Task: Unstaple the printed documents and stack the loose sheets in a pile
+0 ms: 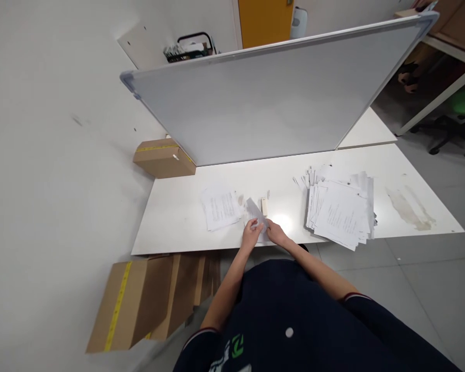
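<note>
Close to the table's front edge, my left hand (pixel 251 232) and my right hand (pixel 276 232) hold a folded sheet of paper (pixel 257 212) between them. The fingers of both hands are closed on the paper. Just beyond my right hand lies a small cream-coloured block (pixel 264 206), whose kind I cannot make out. Left of my hands is a small stack of printed sheets (pixel 220 207), lying flat. A much thicker, uneven pile of printed papers (pixel 341 214) sits to the right, its front corner over the table edge.
A whiteboard (pixel 256 103) stands along the back of the white table (pixel 170 217). One cardboard box (pixel 165 159) is at the back left corner; more boxes (pixel 139 294) stand on the floor at left. Thin white-tipped sticks (pixel 304 180) lie behind the thick pile.
</note>
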The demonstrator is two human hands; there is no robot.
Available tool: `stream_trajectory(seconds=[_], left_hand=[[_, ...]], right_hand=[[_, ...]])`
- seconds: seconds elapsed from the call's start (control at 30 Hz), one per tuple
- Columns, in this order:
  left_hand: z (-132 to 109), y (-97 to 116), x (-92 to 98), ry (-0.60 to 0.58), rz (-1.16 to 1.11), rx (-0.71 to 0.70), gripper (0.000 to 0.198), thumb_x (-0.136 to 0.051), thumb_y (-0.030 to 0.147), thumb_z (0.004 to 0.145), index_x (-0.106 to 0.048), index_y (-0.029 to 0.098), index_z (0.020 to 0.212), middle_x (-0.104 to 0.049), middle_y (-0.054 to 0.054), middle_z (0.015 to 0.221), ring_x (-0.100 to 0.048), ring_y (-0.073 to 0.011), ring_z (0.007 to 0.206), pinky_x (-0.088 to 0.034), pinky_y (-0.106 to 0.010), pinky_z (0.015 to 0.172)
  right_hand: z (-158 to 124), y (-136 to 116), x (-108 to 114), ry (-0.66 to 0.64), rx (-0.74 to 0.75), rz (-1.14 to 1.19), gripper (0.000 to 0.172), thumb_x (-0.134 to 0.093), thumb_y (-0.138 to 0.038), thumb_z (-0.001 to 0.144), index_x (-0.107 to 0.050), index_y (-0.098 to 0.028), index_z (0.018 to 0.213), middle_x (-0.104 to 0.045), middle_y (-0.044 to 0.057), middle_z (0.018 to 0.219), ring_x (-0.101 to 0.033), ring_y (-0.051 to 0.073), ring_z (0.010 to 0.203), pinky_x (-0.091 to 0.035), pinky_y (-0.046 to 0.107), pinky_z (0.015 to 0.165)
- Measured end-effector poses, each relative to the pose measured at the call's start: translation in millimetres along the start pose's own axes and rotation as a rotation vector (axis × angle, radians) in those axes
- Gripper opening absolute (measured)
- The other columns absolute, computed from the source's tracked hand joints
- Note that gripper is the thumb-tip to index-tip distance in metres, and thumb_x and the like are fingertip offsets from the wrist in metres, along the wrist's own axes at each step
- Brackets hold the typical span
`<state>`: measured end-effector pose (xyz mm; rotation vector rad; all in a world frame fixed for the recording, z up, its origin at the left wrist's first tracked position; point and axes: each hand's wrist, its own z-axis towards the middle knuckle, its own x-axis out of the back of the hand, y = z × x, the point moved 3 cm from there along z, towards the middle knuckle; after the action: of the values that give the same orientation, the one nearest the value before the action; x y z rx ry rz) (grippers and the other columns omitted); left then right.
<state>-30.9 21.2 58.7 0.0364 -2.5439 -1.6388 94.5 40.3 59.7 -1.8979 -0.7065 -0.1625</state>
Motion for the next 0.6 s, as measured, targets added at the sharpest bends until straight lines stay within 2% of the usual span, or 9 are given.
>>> stream_trajectory(seconds=[0.1, 0.23, 0.4, 0.6], left_hand=[[7.4, 0.1, -9.3, -0.020, -0.076, 0.094, 0.063, -0.066, 0.047, 0.062, -0.050, 0.019, 0.116, -0.045, -0.016, 0.123, -0.058, -0.0175, 0.085, -0.050, -0.027, 0.062], [7.0, -5.5, -19.4, -0.098, -0.181, 0.213, 0.062, -0.068, 0.049, 0.060, -0.052, 0.018, 0.112, -0.050, -0.016, 0.120, -0.060, -0.0182, 0.083, -0.050, -0.026, 0.060], [3.7, -10.5, -18.7, -0.119, -0.225, 0.249, 0.057, -0.069, 0.046, 0.061, -0.055, 0.015, 0.107, -0.057, -0.015, 0.111, -0.060, -0.0180, 0.082, -0.051, -0.029, 0.063], [3.0, -13.2, -14.0, -0.108, -0.279, 0.260, 0.050, -0.067, 0.043, 0.063, -0.056, 0.015, 0.103, -0.061, -0.011, 0.101, -0.061, -0.0164, 0.076, -0.051, -0.031, 0.062]], right_hand=[[-1.7, 3.4, -5.8, -0.005, -0.007, 0.013, 0.044, -0.043, -0.014, 0.075, -0.044, -0.017, 0.119, -0.062, 0.011, 0.100, -0.056, 0.025, 0.095, -0.038, 0.036, 0.084], [-4.5, 6.7, -10.5, -0.021, 0.016, 0.055, 0.039, -0.046, -0.023, 0.078, -0.047, -0.021, 0.117, -0.061, 0.009, 0.102, -0.057, 0.023, 0.094, -0.039, 0.035, 0.083], [-9.1, 11.5, -10.9, -0.058, 0.034, 0.116, 0.042, -0.052, -0.028, 0.074, -0.048, -0.021, 0.116, -0.061, 0.007, 0.105, -0.058, 0.020, 0.085, -0.043, 0.034, 0.079], [-10.4, 16.3, -10.6, -0.046, 0.006, 0.183, 0.051, -0.059, -0.031, 0.069, -0.048, -0.021, 0.118, -0.061, 0.006, 0.104, -0.059, 0.018, 0.085, -0.045, 0.031, 0.076]])
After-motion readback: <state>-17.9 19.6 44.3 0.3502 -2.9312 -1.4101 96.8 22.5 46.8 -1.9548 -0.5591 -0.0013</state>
